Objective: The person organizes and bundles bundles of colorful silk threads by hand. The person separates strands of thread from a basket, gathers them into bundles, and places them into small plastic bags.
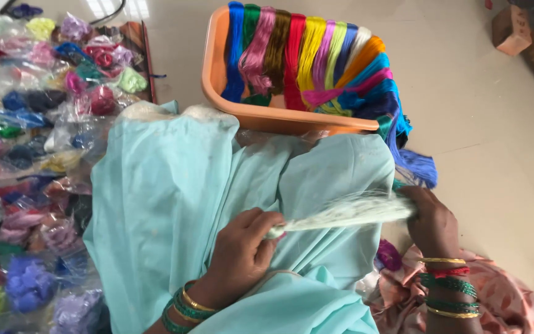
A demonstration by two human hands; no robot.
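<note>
A pale mint-green cloth (174,198) lies spread over my lap and the floor. My left hand (242,253) pinches the edge of this cloth together with one end of a pale green thread bundle (347,213). My right hand (431,222) grips the other, frayed end of that bundle, stretching it taut between both hands. Both wrists wear green, gold and red bangles.
An orange plastic tub (261,114) beyond the cloth holds several hanks of coloured thread (316,55) draped over its rim. Many small plastic bags of coloured thread (32,124) cover the floor at left. Cardboard boxes (514,28) stand at the top right on the tiled floor.
</note>
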